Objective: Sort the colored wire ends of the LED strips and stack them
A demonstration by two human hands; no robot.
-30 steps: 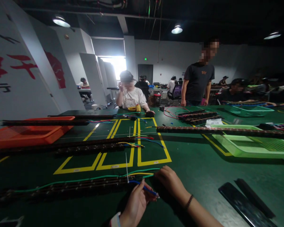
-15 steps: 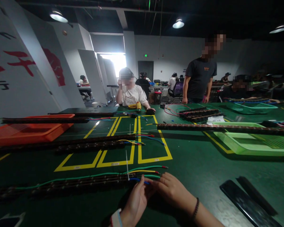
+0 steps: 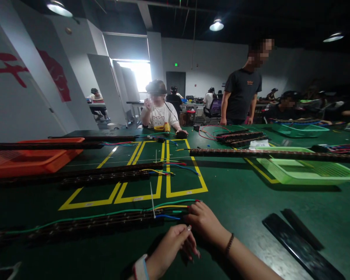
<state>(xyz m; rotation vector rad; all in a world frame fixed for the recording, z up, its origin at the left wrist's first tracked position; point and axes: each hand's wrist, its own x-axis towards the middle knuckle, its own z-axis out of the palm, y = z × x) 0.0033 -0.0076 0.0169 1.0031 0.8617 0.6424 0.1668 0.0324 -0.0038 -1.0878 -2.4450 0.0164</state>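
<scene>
A long dark strip point(image 3: 84, 224) lies across the green table in front of me, with a green wire point(image 3: 76, 219) running along it. Blue point(image 3: 167, 216), yellow and green wire ends stick out of its right end, beside an upright white cable tie point(image 3: 152, 200). My right hand point(image 3: 205, 224) rests at those wire ends, fingertips closed on the yellow and green ones. My left hand point(image 3: 175, 245) hovers just below the strip's end, fingers loosely drooping and holding nothing.
Two more wired strips point(image 3: 105, 175) point(image 3: 265, 153) lie farther out, over yellow tape boxes point(image 3: 160, 192). An orange tray point(image 3: 32, 159) sits left, a green tray point(image 3: 303, 171) right, and black flat bars point(image 3: 297, 245) near right. One person sits opposite point(image 3: 159, 114), another stands point(image 3: 242, 93).
My left hand has let go of the blue wire and dropped back toward me. The right hand has moved up onto the wire ends. The view has tilted slightly.
</scene>
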